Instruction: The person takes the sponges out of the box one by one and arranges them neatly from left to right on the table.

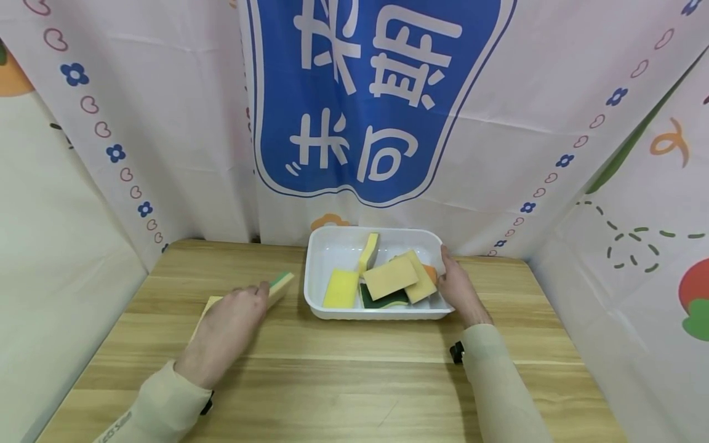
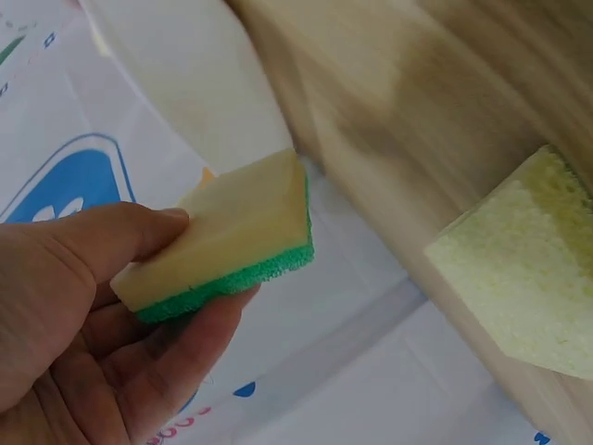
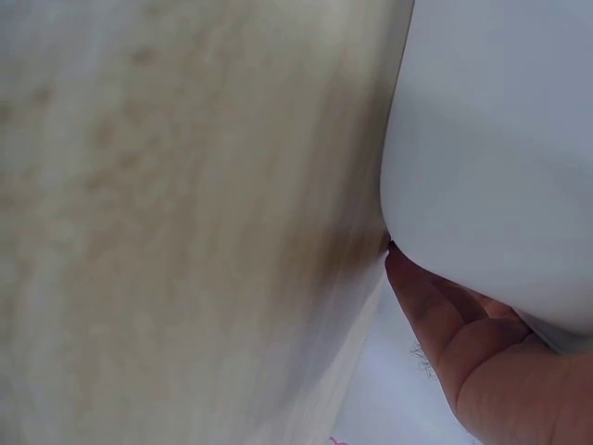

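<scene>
My left hand (image 1: 229, 326) pinches a sponge (image 2: 232, 218), pale yellow with a green scouring layer, between thumb and fingers, left of a white plastic tub (image 1: 382, 315). In the left wrist view the green side faces the fingers and the thumb presses the yellow side. Another light yellow sponge (image 2: 519, 278) lies on the table, partly hidden by the hand in the head view. At the tub's right end my right hand (image 1: 462, 292) grips the rim, with fingers against the outer wall (image 3: 482, 185). Inside the tub are several sponges, including a bright yellow one (image 1: 341, 289).
A dark green scouring sponge (image 1: 382, 298) lies under a pale yellow sponge (image 1: 390, 278) in the tub, and an orange piece (image 1: 430, 273) shows by its right wall. The wooden table (image 1: 354, 381) meets a printed white curtain (image 1: 183, 154) behind the tub.
</scene>
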A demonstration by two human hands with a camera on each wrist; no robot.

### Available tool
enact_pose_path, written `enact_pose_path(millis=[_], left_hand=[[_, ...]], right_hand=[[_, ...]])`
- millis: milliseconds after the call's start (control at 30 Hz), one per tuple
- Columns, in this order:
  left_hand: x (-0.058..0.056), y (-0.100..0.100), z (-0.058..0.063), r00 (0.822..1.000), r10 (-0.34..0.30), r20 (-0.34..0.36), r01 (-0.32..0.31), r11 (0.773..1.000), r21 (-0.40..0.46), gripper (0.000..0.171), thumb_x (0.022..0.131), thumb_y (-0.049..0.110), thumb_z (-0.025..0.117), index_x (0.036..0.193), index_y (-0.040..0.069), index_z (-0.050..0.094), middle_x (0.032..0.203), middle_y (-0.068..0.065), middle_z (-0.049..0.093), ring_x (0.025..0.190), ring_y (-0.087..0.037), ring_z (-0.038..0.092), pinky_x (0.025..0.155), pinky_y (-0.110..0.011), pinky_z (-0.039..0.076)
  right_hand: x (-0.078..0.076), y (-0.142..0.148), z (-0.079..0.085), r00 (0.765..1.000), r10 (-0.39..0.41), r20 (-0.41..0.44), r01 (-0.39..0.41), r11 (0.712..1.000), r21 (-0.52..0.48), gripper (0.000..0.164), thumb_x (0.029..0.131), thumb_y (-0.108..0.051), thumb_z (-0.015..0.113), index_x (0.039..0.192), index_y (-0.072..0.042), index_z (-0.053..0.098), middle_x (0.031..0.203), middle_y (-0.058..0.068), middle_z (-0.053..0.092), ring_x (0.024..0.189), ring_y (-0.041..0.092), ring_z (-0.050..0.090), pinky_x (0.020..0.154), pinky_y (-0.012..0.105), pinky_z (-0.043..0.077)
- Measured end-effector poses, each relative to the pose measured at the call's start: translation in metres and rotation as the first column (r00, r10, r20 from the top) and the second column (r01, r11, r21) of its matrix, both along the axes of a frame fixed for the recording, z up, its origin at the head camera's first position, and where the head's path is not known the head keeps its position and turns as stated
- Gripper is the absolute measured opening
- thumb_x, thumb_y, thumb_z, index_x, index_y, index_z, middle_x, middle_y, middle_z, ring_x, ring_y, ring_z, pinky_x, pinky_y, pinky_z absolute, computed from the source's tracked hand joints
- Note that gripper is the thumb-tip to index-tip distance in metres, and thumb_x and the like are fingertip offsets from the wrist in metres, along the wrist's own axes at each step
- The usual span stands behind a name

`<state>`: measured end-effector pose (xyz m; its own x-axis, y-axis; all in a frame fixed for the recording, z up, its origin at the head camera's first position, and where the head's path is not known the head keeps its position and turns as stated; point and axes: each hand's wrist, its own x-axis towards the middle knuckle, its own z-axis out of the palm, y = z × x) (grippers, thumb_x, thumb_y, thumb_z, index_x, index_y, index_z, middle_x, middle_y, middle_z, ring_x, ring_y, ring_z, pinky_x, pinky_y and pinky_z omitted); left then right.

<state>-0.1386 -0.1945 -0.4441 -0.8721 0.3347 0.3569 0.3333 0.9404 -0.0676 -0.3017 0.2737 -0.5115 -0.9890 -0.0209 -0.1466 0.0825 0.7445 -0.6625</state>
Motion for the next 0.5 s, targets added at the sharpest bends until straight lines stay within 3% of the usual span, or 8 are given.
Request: enact_pose_path(millis=[233,500], left_hand=[[0.002,0.000,-0.008,0.999,0.048,-0.026,-0.049,0.998,-0.048,0.035,0.093,-0.016,0.087,0.127,-0.016,0.075,0.091,-0.026,0.082,0.070,-0.029,0.081,0.046,-0.035,0.062],[0.004,0.000,-0.018,0.994,0.105,0.011,-0.105,0.994,-0.035,0.029,0.092,-0.019,0.086,0.119,-0.017,0.075,0.081,-0.027,0.078,0.062,-0.027,0.077,0.041,-0.031,0.058]], right_hand=[[0.005,-0.001,0.003,1.000,-0.001,0.006,0.001,1.000,-0.020,0.089,0.115,0.006,0.045,0.189,-0.018,0.001,0.198,0.017,0.010,0.184,0.048,0.016,0.148,0.067,0.022],[0.003,0.000,0.002,1.000,-0.002,0.009,0.002,1.000,-0.028,0.089,0.115,0.006,0.045,0.189,-0.018,0.000,0.199,0.016,0.010,0.184,0.047,0.017,0.148,0.066,0.023]])
